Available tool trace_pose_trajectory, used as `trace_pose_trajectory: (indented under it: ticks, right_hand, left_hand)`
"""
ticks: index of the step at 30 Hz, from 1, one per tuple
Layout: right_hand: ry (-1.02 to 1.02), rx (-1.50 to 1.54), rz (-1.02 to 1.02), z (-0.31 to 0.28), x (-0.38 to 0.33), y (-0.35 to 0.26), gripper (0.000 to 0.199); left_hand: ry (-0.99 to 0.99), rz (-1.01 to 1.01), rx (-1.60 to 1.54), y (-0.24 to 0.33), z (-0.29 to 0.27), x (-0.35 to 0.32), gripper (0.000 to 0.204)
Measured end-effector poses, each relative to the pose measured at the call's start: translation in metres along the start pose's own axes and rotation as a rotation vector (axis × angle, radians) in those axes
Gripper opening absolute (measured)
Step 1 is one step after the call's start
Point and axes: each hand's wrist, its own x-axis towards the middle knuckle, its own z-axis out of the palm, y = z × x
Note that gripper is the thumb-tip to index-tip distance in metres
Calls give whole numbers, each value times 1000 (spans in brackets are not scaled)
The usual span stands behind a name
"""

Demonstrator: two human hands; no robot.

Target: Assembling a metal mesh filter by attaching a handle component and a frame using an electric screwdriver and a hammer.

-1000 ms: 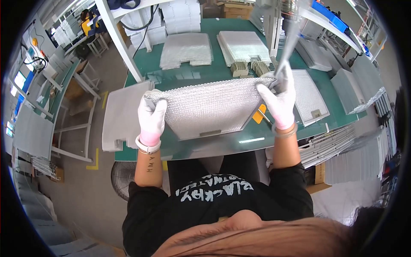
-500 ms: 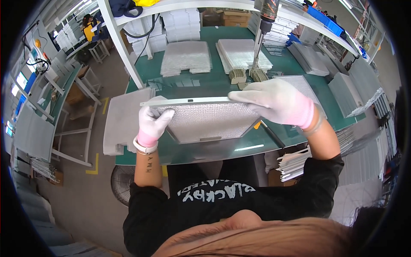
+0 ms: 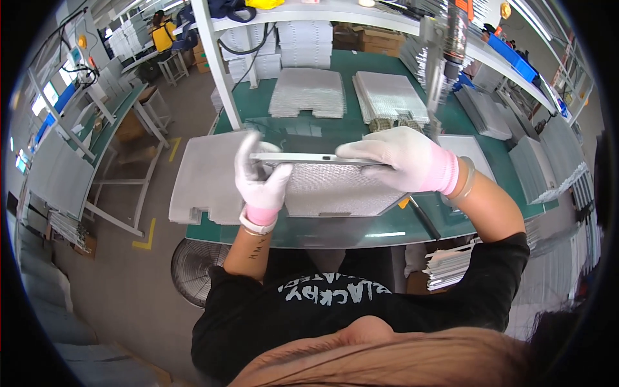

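A flat silver mesh panel (image 3: 338,191) with a pale metal frame stands tilted above the green worktable (image 3: 306,237). Its top rail faces up, showing a small dark slot. My right hand (image 3: 407,161), in a white glove with a pink cuff, grips the rail toward its right end. At the left end is my gloved left hand (image 3: 260,187), its fingers raised and spread from the thumb around the rail's tip. The raised fingers are slightly blurred. A dark-handled tool (image 3: 425,219) lies on the table right of the panel.
Grey mesh sheets (image 3: 209,174) lie to the left. Two more stacks, the left stack (image 3: 307,92) and the right stack (image 3: 391,97), sit farther back. A power screwdriver (image 3: 456,39) hangs at the upper right. A floor fan (image 3: 196,271) stands below the table's left edge.
The view has shifted, and the scene sits farther right. My left hand has loosened from the panel's left corner, its fingers lifting apart. My right hand keeps its hold on the rail.
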Motion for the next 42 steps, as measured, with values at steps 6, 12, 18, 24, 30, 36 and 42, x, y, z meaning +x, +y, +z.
trace_pose_trajectory:
  ticks: [6,12,18,24,30,36,42]
  right_hand:
    - [-55,-42,10,-3,2,2,50]
    - [-8,-26,26,0,6,5,52]
    - [-3,-21,19,3,12,5,44]
    - [-64,-68,19,3,11,4,44]
    - [195,-286,-127,-8,4,-3,46]
    - [1050,1209,-657,-90,-56,-85,17]
    - [380,1688,-1059,-65,-109,-136,20]
  left_hand:
    - [167,173,205,-22,-3,2,62]
    - [187,166,469,-20,0,5,46]
    - [96,236,655,-23,-19,7,33]
    - [77,-9,247,-24,-24,7,34]
    - [-58,103,204,-45,-19,-2,32]
    - [36,44,225,-40,-19,-11,33]
    - [-23,146,290,-24,-39,-23,29]
